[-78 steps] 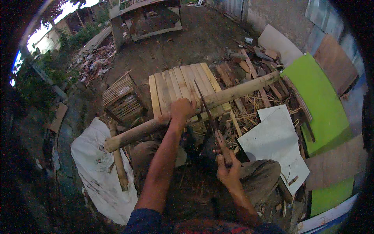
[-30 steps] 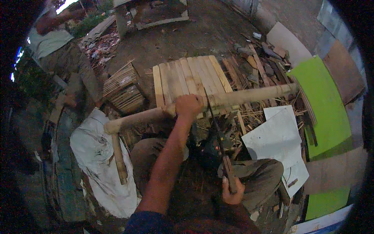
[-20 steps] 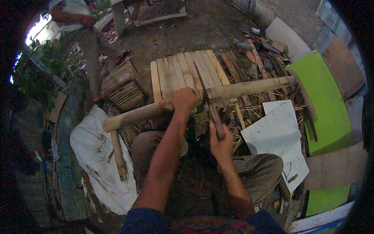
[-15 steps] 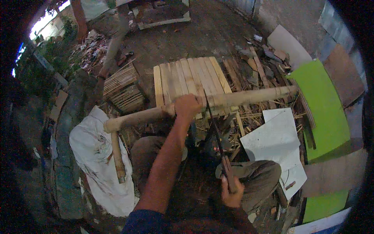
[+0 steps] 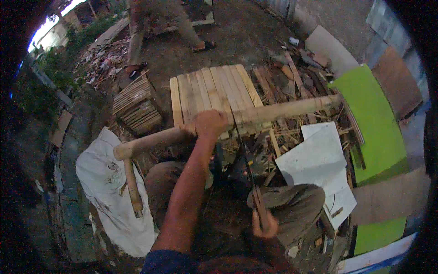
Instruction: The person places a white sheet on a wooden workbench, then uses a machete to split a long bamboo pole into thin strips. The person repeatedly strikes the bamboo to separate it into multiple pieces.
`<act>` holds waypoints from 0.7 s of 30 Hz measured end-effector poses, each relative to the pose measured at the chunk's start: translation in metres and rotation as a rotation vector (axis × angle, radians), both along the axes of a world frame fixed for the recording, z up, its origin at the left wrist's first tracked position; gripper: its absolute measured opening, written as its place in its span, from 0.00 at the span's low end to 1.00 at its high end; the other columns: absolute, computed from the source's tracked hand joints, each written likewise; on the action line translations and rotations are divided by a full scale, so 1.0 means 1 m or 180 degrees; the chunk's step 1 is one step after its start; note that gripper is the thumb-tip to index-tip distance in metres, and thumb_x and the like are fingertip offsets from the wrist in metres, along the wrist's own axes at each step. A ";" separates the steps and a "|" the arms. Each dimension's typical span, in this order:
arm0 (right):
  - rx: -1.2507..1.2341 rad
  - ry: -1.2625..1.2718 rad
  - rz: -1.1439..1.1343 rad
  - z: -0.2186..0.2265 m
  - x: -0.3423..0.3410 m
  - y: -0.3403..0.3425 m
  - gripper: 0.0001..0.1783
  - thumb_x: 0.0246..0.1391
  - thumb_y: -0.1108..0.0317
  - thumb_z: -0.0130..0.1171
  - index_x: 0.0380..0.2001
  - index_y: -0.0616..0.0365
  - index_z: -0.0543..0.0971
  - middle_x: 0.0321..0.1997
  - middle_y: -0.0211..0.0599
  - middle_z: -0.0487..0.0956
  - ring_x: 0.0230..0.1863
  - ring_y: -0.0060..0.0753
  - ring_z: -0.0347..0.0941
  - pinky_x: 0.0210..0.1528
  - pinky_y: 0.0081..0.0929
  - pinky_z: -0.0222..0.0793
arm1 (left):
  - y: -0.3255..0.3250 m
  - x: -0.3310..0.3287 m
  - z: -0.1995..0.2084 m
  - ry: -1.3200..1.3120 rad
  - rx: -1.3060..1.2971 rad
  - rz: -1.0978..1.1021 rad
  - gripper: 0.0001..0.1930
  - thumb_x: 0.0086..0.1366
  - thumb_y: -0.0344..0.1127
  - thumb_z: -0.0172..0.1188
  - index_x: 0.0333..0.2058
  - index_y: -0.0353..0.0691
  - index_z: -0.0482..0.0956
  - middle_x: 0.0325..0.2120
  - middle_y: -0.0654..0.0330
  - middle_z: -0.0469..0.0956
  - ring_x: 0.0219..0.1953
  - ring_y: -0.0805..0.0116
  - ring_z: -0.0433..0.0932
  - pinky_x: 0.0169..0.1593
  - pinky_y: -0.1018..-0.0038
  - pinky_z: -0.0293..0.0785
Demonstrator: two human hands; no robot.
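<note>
- The left hand [image 5: 211, 123], as I see it through the head camera, is clasped over the top of a long round pole [image 5: 292, 108], near its middle.
- The right hand [image 5: 266, 226], lower and further right, is wrapped around the handle of a saw [image 5: 258, 201]; the blade slants up and away to cross the pole just right of the left hand.
- At far left I have a white sack-like cloth [image 5: 107, 187], crumpled; I can't tell whether it holds anything. A shorter pole [image 5: 132, 189] lies against it, its upper end under the long pole's left end.
- Next comes a slatted crate [image 5: 139, 105], tilted; its inside is hidden from me. Behind it are a walking person's legs [image 5: 136, 41].
- In the middle I see a slatted wooden top [image 5: 207, 91], with the long pole running across its near edge.
- Right of that, a small pale cylinder [image 5: 294, 41], perhaps a can, sits by scrap wood [image 5: 288, 73]; any label is too small for me to make out.
- A white sheet [image 5: 319, 160] lies nearer, and at right a green board [image 5: 376, 123] stands just beside the pole's far end.
</note>
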State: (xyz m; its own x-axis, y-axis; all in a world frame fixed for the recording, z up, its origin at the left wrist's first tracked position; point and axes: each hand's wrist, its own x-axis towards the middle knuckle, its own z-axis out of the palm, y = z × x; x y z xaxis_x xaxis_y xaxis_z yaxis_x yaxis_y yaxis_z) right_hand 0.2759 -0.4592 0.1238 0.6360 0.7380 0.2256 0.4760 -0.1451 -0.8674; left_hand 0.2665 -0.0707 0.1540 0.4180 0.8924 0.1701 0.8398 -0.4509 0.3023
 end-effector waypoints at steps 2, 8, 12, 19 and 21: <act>-0.0055 -0.0376 0.0063 0.004 0.003 -0.016 0.10 0.61 0.72 0.57 0.42 0.69 0.80 0.30 0.40 0.81 0.29 0.24 0.77 0.31 0.24 0.70 | 0.000 0.005 -0.002 -0.0063 0.0081 0.0027 0.26 0.63 0.49 0.47 0.27 0.31 0.85 0.26 0.42 0.82 0.30 0.44 0.82 0.42 0.52 0.77; 0.0271 0.0602 0.0014 0.042 0.042 0.169 0.13 0.62 0.64 0.59 0.41 0.64 0.81 0.26 0.32 0.79 0.26 0.21 0.71 0.31 0.24 0.67 | -0.013 0.008 0.002 -0.0174 -0.0033 0.0081 0.26 0.64 0.51 0.46 0.29 0.32 0.85 0.28 0.43 0.82 0.33 0.43 0.82 0.40 0.50 0.77; 0.0520 0.0399 0.0073 0.024 0.029 0.148 0.12 0.61 0.65 0.60 0.39 0.65 0.81 0.27 0.34 0.80 0.27 0.22 0.74 0.30 0.24 0.69 | -0.007 0.000 0.000 0.0016 -0.0245 0.0183 0.27 0.63 0.52 0.46 0.30 0.33 0.85 0.29 0.43 0.82 0.35 0.42 0.82 0.41 0.50 0.78; 0.0287 -0.1016 0.0378 0.019 0.012 0.016 0.10 0.61 0.72 0.58 0.44 0.63 0.81 0.31 0.39 0.82 0.30 0.25 0.78 0.31 0.27 0.72 | -0.005 0.005 0.004 0.0065 -0.0227 0.0137 0.26 0.63 0.53 0.47 0.32 0.35 0.85 0.31 0.42 0.82 0.36 0.42 0.82 0.43 0.50 0.77; 0.0299 0.0142 0.0274 0.032 0.026 0.096 0.10 0.62 0.68 0.58 0.40 0.63 0.80 0.28 0.36 0.80 0.26 0.23 0.71 0.29 0.26 0.67 | -0.004 -0.002 -0.018 -0.0037 0.0053 0.0169 0.26 0.63 0.52 0.47 0.33 0.36 0.86 0.32 0.42 0.82 0.36 0.42 0.82 0.44 0.50 0.77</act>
